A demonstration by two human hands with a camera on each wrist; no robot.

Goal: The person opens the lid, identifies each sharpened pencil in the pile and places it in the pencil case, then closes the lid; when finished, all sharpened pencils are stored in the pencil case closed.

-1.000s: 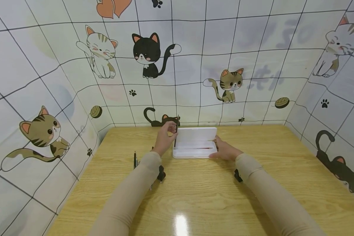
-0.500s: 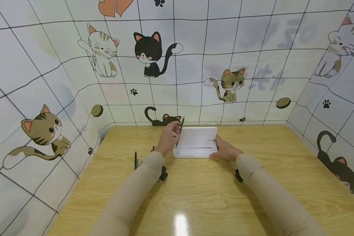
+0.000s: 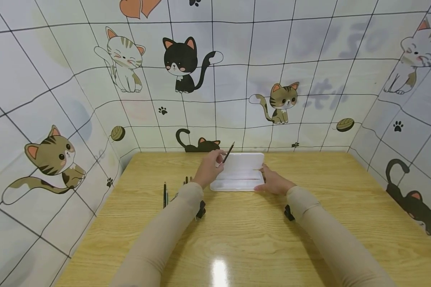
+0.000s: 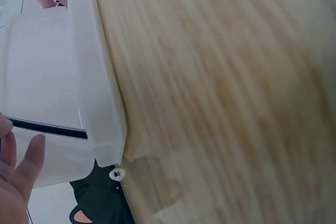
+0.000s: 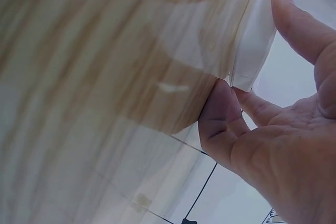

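Spanning the lower part of the head view, one wooden desk is enclosed by walls papered with cartoon cats. At its far middle one white case lies open, its lid raised toward the back wall; one thin reddish pen is seen inside it only from the head. The right hand is laid against the case's right end with fingers straight — the right wrist view shows what the head view cannot, the thumb and fingertips pressed to the case's corner. The left hand is held over the case's left end, and one dark pencil is pinched between its fingers, the tip slanting up to the right. In the left wrist view the pencil is seen as a dark bar crossing the case's white wall, with the right hand's fingers visible at the far end. A few more dark pens lie on the desk to the left — three or so, the count uncertain. Compared with a second earlier, the pencil has been tilted from nearly upright to a slant, while the right hand has stayed on the case.
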